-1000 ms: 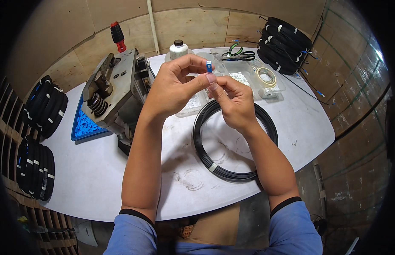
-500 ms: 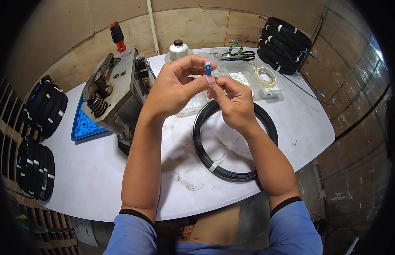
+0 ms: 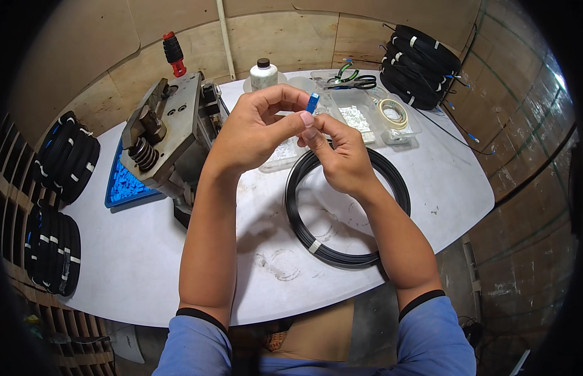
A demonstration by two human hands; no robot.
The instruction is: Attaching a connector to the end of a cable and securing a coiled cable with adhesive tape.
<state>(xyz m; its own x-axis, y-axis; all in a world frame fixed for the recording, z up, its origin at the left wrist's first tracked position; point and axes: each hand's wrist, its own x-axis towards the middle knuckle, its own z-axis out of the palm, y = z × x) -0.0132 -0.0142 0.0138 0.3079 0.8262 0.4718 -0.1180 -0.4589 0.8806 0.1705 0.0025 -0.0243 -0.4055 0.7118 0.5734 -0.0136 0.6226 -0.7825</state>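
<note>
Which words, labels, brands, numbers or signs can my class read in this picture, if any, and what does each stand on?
None can be read.
Blue connector, in the left hand: too small to make out any marking.
White bottle, dark cap: no legible lettering at this size.
Pale band on the black cable coil: too small to tell whether anything is printed there.

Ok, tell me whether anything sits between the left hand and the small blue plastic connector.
Nothing visible does: the left hand holds the small blue oblong plastic connector directly, the right hand close below.
</note>
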